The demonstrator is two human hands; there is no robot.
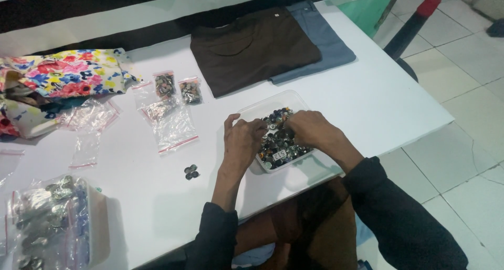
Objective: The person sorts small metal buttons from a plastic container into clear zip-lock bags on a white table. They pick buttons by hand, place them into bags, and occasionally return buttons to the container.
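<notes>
A clear shallow plastic tray (273,106) full of small dark buttons (279,144) sits on the white table in front of me. My left hand (242,140) rests on the tray's left side, fingers bent among the buttons. My right hand (311,128) reaches into the tray from the right, fingers curled down over the buttons. Whether either hand pinches a button is hidden by the fingers. A few loose buttons (191,171) lie on the table just left of my left hand.
Two small filled zip bags (177,87) and several empty clear zip bags (169,124) lie to the left. A floral cloth (63,81) is at far left, a tub of bagged buttons (50,223) at lower left. A folded brown shirt (252,48) and a blue garment (328,41) lie behind. The table edge (415,139) runs along the right.
</notes>
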